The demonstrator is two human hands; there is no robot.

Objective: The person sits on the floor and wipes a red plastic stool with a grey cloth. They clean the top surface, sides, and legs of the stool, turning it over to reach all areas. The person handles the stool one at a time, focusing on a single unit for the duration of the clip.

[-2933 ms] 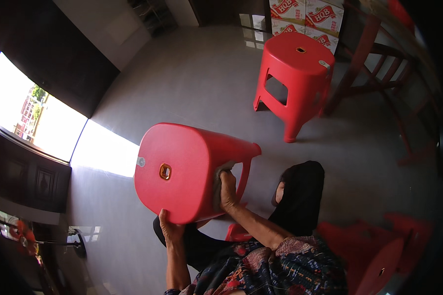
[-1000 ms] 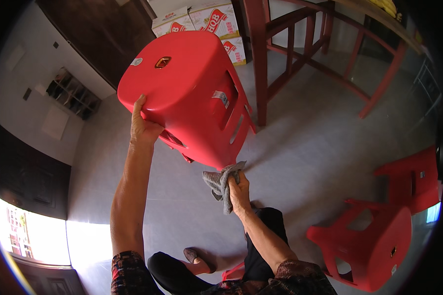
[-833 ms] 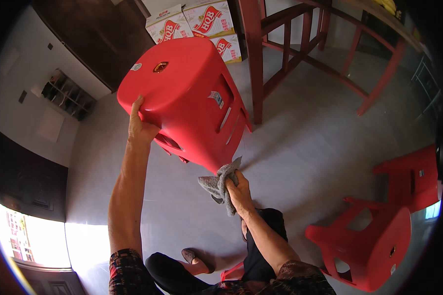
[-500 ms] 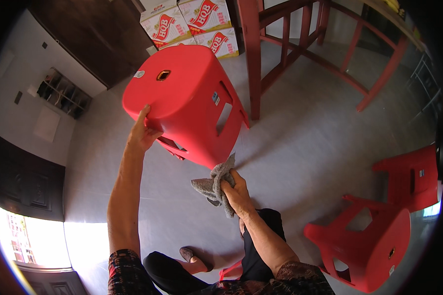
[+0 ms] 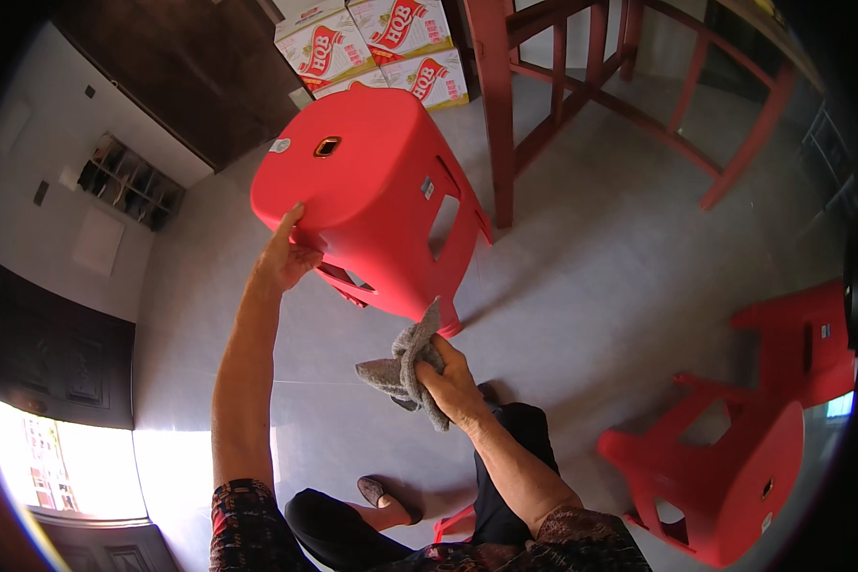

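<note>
Here we gripped a grey rag (image 5: pixel 402 370) in our right hand (image 5: pixel 453 383), fingers closed around its bunched middle, its upper corner touching the lower edge of the red plastic stool (image 5: pixel 372 200). Our left hand (image 5: pixel 281 257) was pressed against the stool's near side, thumb and fingers partly curled on the rim, holding it tilted up off the grey floor (image 5: pixel 582 286). That single one-sided grip looked risky to us: a firmer wipe might have twisted the stool loose and dropped it toward our legs. Farther off, more red stools (image 5: pixel 734 439) lay at the right, with a red wooden frame (image 5: pixel 582 86) and cardboard boxes (image 5: pixel 372 43) beyond.
</note>
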